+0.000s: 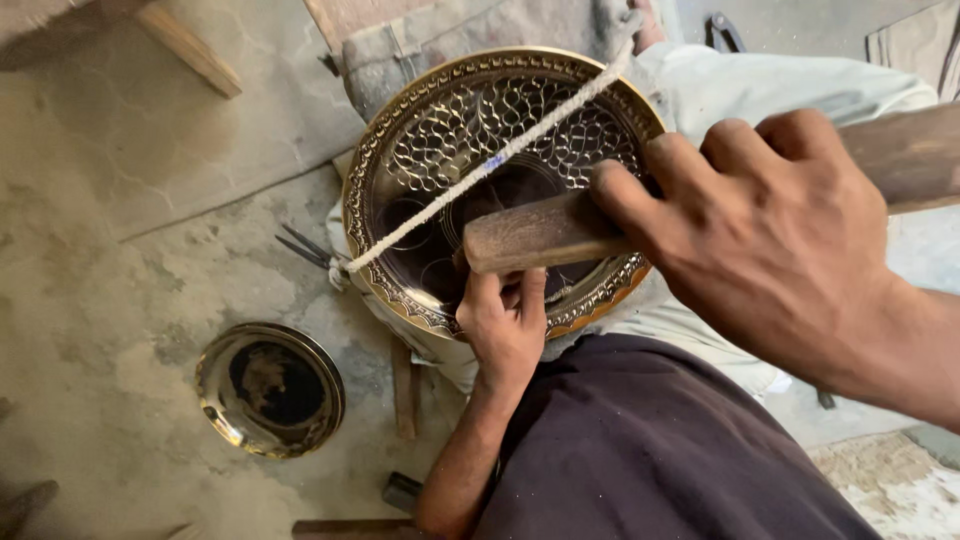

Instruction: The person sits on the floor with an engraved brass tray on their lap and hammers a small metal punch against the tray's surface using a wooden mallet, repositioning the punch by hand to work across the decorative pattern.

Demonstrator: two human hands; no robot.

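A large round brass tray (420, 150) with a pierced, engraved pattern lies on cloth over my lap. A white cord (520, 140) is stretched diagonally across it. My right hand (770, 240) is closed around a thick wooden stick (530, 235), whose blunt end hangs over the tray's dark middle. My left hand (505, 325) rests at the tray's near rim, fingers curled against its inner surface; whether it holds a small tool is hidden.
A smaller shiny brass dish (270, 388) lies on the concrete floor at lower left. Metal pliers (305, 248) poke out beside the tray's left edge. Wooden planks (190, 48) lie at top left. A wooden block (405, 390) sits under the tray.
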